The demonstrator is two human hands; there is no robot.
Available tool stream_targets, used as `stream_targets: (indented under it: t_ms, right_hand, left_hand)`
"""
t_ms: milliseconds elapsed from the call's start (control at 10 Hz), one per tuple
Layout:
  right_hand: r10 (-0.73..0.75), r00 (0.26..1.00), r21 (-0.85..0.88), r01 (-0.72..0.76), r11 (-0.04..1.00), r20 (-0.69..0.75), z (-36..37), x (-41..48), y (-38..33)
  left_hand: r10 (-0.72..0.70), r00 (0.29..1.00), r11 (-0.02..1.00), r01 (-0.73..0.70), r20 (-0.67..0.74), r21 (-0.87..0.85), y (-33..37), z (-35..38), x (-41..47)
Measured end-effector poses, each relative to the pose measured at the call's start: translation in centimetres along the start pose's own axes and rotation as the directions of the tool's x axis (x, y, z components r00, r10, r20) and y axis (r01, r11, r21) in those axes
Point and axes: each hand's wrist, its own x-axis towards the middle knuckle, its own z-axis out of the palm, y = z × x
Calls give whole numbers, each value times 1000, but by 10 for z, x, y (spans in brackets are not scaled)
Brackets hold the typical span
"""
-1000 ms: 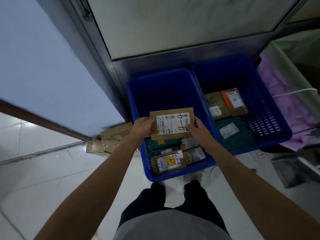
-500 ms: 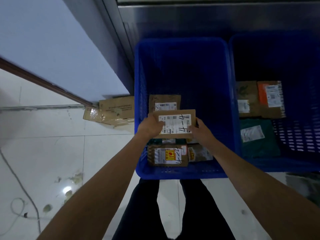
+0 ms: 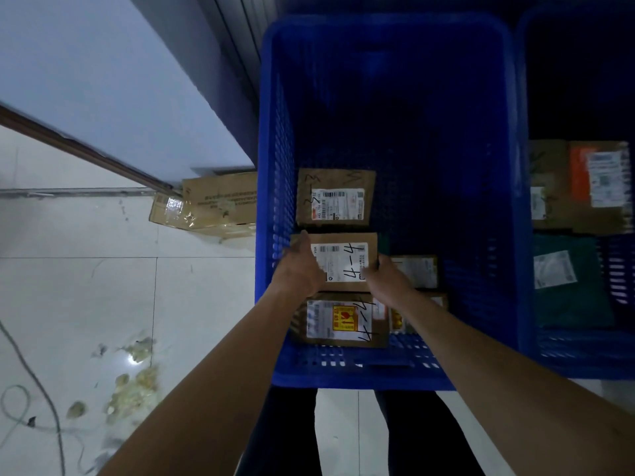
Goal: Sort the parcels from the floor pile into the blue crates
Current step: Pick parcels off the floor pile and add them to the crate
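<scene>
A brown cardboard parcel (image 3: 343,261) with a white label marked "4-4" sits low inside the left blue crate (image 3: 481,166). My left hand (image 3: 300,269) grips its left edge and my right hand (image 3: 386,280) grips its right edge. Behind it lies another brown parcel (image 3: 335,197) with a label. In front lies a parcel with a yellow and red sticker (image 3: 343,321), also marked "4-4". Smaller parcels (image 3: 417,271) lie to the right under my right wrist.
The right blue crate (image 3: 584,352) holds brown parcels (image 3: 584,187) and a green bag (image 3: 567,280). Flattened cardboard (image 3: 213,204) lies on the white tile floor left of the crates. A cable (image 3: 31,400) and scraps (image 3: 134,389) lie at the lower left.
Both hands have lowered the "4-4" parcel deeper into the left crate, and my head has leaned in closer over the crates.
</scene>
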Motion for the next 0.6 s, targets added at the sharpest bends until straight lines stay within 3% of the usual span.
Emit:
stream_targets:
  t_ms: [400, 600]
  right_hand:
    - [66, 997, -66, -68, 996, -33, 14, 18, 11]
    - [90, 995, -61, -92, 994, -38, 15, 19, 10]
  left_hand:
    - [168, 977, 937, -119, -128, 327, -4, 6, 33]
    - [167, 979, 925, -116, -115, 362, -1, -1, 29]
